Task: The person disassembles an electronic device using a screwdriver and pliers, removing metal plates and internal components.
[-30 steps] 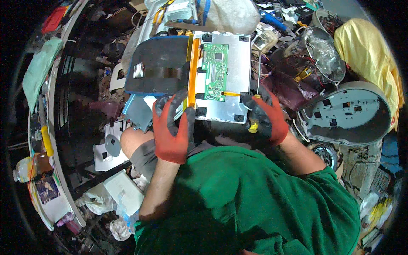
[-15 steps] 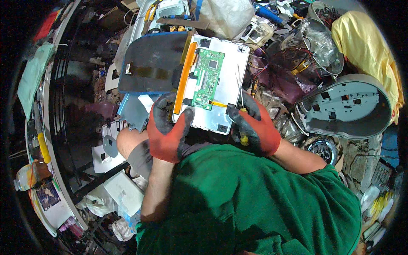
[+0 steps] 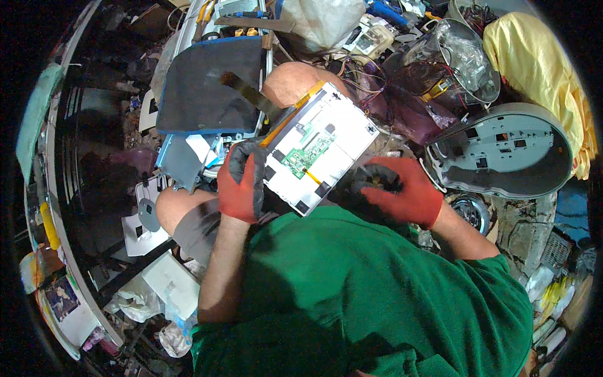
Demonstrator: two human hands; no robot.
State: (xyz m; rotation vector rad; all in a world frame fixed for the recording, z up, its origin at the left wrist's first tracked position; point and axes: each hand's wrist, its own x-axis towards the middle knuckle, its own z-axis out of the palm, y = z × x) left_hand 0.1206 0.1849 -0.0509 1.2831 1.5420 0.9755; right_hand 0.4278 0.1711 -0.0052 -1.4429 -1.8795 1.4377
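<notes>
My left hand, in a red glove with dark grey palm and fingers, grips the lower left edge of a flat display panel. Its silvery back faces up, tilted, with a green circuit board on it. An orange ribbon strip runs along its upper left edge, and a dark film tail sticks out from there. To the right, apart from the panel, is my right hand, gloved alike, fingers curled around a screwdriver; only a little of its yellowish handle shows in the shadow.
A dark mat with blue edging lies beyond my left hand. At the right are a grey plastic housing, a clear bucket with wires and plastic and a yellow sack. A white sack stands at the back.
The panel has turned clockwise and come lower, its film tail now off the mat. My right hand has let go of the panel and drawn away to the right with the screwdriver.
</notes>
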